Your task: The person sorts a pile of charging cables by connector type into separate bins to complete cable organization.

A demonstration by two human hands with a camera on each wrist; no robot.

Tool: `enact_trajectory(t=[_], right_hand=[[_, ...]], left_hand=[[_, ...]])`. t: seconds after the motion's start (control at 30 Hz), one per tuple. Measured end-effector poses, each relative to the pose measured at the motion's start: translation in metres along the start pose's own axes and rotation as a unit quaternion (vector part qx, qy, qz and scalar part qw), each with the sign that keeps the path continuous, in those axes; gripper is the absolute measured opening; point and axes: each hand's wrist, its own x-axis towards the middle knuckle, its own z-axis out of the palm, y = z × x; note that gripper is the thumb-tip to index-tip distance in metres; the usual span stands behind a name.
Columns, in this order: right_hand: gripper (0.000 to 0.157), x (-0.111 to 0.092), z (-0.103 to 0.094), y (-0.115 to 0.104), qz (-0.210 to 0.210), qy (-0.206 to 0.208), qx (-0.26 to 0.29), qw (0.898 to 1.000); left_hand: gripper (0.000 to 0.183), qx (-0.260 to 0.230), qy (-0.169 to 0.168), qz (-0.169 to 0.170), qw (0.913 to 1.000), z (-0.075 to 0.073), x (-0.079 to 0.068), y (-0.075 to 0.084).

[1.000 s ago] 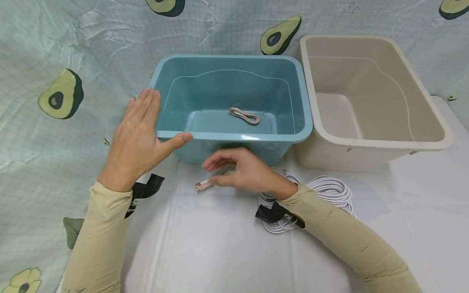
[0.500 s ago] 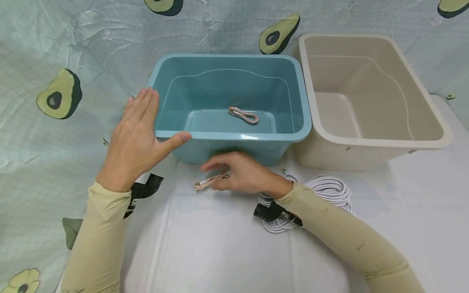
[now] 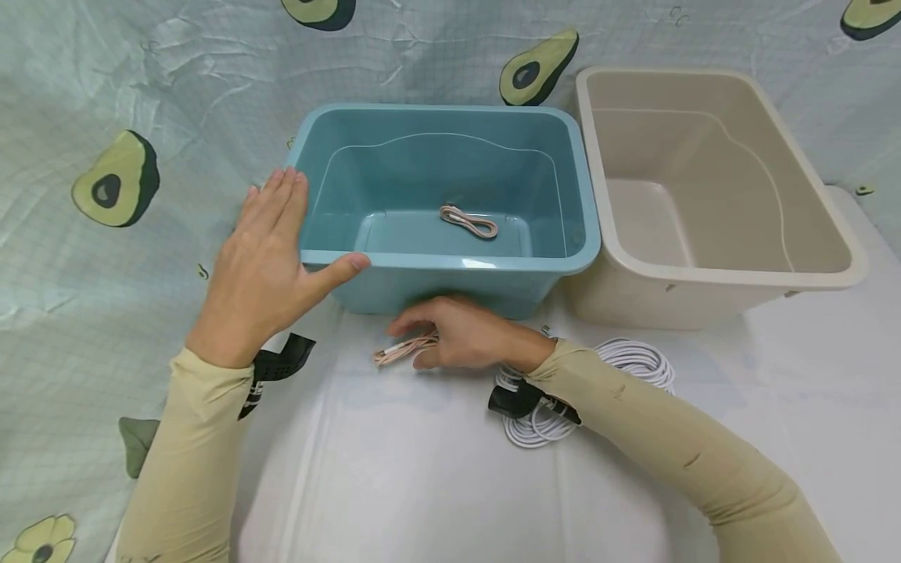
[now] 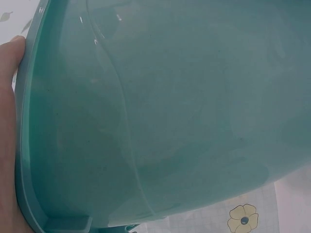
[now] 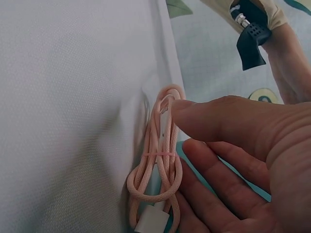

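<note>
My left hand (image 3: 260,266) lies with straight fingers along the left rim of the blue plastic bin (image 3: 450,263), its thumb across the front corner. In front of that bin, my right hand (image 3: 468,335) is low over the white cloth, fingers curled around one end of a pink braided charging cable (image 3: 404,348). The right wrist view shows the cable (image 5: 155,155) folded into loops, tied with a thin pink band, with a white plug (image 5: 153,219). There the right thumb (image 5: 214,120) presses its upper end and the fingers lie behind it. Another folded pink cable (image 3: 470,222) lies inside the blue bin.
A beige bin (image 3: 704,275) stands right against the blue one. Coils of white cable (image 3: 637,361) lie on the white cloth (image 3: 422,469), partly under the right forearm. An avocado-print sheet (image 3: 211,70) hangs behind and to the left.
My right hand has lowered slightly and its fingers and thumb have closed in on the pink cable on the cloth. The left hand has stayed on the rim.
</note>
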Motion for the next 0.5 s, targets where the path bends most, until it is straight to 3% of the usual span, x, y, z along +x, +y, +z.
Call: enact_trajectory(t=[0.37,0.5], right_hand=[[0.050,-0.0016,-0.0024,-0.0011,0.012,-0.023,-0.025,0.999],[0.047,-0.0017,-0.0028,0.0001,0.015,-0.031,-0.007,0.999]], left_hand=[[0.104,0.002,-0.002,0.001,1.0000,0.0000,0.0000,-0.0003],[0.104,0.001,0.000,0.002,1.0000,0.0003,-0.0003,-0.0005]])
